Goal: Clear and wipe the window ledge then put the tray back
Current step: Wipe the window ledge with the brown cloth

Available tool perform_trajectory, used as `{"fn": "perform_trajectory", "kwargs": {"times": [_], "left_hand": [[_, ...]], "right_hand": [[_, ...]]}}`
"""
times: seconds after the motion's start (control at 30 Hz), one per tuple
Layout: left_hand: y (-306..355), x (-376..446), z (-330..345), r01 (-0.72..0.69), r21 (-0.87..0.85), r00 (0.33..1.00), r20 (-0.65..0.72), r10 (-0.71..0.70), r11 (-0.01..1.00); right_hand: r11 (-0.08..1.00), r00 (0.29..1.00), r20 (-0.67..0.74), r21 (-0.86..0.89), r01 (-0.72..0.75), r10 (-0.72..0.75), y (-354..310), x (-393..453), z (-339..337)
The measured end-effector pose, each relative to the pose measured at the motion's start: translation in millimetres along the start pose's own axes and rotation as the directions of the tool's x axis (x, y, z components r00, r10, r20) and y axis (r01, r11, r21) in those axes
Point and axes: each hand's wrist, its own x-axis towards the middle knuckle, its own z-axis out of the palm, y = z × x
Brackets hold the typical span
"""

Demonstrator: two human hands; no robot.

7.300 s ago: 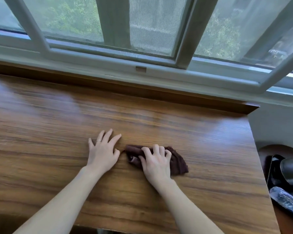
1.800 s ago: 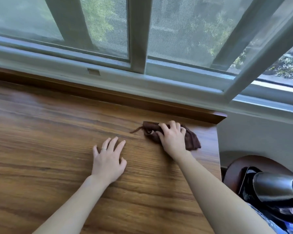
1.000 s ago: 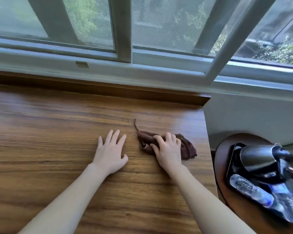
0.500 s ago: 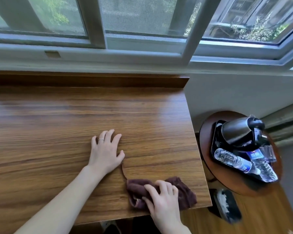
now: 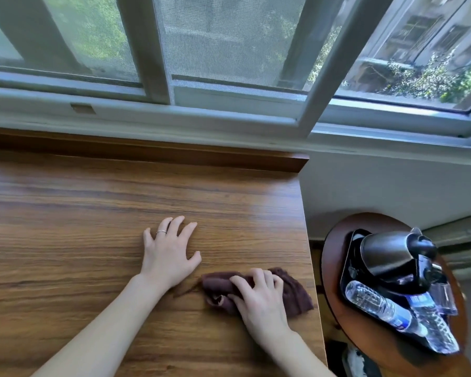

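A wide wooden window ledge runs under the window. My right hand presses a crumpled dark brown cloth onto the ledge near its right edge, fingers curled over the fabric. Flat on the wood just to the left lies my left hand, fingers spread, a ring on one finger. A black tray sits on a round wooden side table to the right, holding a metal kettle and two plastic water bottles.
The window frame and a raised wooden strip border the ledge at the back. A gap separates the ledge's right edge from the side table. A dark object lies on the floor below.
My right hand has pulled the cloth from the back right corner down the right edge and now sits a little farther from the front edge. The left hand stays planted.
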Motion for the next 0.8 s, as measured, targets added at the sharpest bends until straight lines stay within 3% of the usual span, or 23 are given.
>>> {"fn": "perform_trajectory", "kwargs": {"times": [0.43, 0.8], "left_hand": [[13.4, 9.5, -1.5, 0.137, -0.058, 0.989, -0.049, -0.14, 0.989], [27.6, 15.1, -5.4, 0.164, -0.018, 0.984, 0.067, -0.163, 0.986]], "right_hand": [[0.99, 0.99, -0.018, 0.03, -0.136, 0.137, 107.5, 209.7, 16.6], [0.971, 0.97, -0.047, 0.048, -0.236, 0.238, 120.8, 223.6, 16.9]]}}
